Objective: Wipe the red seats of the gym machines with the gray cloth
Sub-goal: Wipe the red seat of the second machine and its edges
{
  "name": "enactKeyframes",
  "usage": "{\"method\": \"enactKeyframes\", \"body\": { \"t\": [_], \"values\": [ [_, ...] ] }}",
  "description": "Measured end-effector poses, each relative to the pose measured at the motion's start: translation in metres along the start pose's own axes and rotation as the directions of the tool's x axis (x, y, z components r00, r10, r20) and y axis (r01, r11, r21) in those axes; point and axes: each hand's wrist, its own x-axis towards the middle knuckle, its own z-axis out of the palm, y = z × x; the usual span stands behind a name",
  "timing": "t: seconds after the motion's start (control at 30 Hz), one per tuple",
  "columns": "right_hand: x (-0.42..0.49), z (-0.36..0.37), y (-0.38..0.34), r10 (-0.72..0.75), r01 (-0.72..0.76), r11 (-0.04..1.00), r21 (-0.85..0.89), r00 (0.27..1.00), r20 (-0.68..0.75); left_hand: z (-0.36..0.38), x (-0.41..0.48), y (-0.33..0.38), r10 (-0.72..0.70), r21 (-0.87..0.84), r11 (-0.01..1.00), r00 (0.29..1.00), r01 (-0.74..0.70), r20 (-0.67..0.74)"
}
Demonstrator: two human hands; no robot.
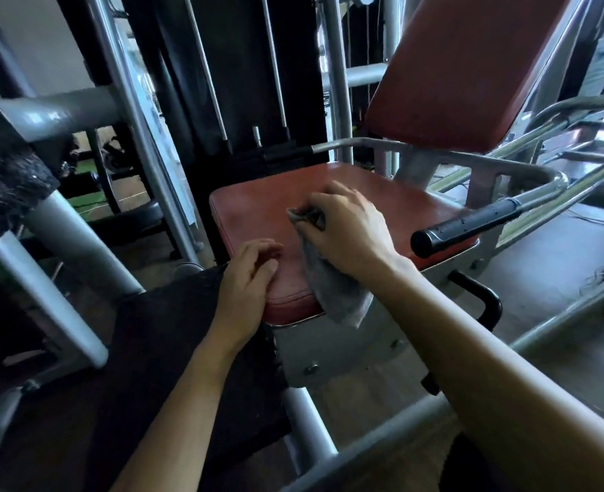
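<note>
The gray cloth [329, 285], soft and crumpled, lies on the padded, glossy red seat [258, 211], bunched in the right hand [346, 230]. The left hand [249, 275] rests loosely curled on the seat's front edge. A black rubber handle [467, 225] juts just beside the seat.

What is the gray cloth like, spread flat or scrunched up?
Scrunched up. The right hand grips the gray cloth in a bunch on the red seat; its loose tail trails over the seat's front edge.

red seat [254, 211], gray cloth [332, 289] on it trailing over the front edge, left hand [247, 278] resting alongside
</note>
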Motion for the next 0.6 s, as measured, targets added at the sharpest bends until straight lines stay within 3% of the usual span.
{"method": "enactKeyframes", "body": {
  "t": [0.07, 0.17, 0.4, 0.6],
  "values": [
    [0.006, 0.007, 0.008, 0.015, 0.006, 0.995, -0.102, 0.979, 0.201, -0.001, 0.0, 0.0, 0.022, 0.033, 0.999, 1.0, -0.022, -0.006],
    [-0.004, 0.002, 0.017, -0.021, 0.044, 0.996, -0.075, 0.957, 0.289, 0.001, -0.002, -0.001, 0.044, 0.059, 0.997, 0.999, -0.043, -0.026],
    [-0.011, 0.007, 0.029, -0.105, 0.124, 0.991, -0.059, 0.962, 0.25, 0.009, -0.005, -0.006, 0.045, 0.017, 0.999, 0.994, -0.043, -0.097],
    [-0.012, 0.015, 0.025, -0.012, 0.013, 1.0, -0.006, 0.985, 0.171, 0.007, -0.005, -0.003, -0.014, 0.124, 0.992, 1.0, 0.016, -0.016]
  ]
}}
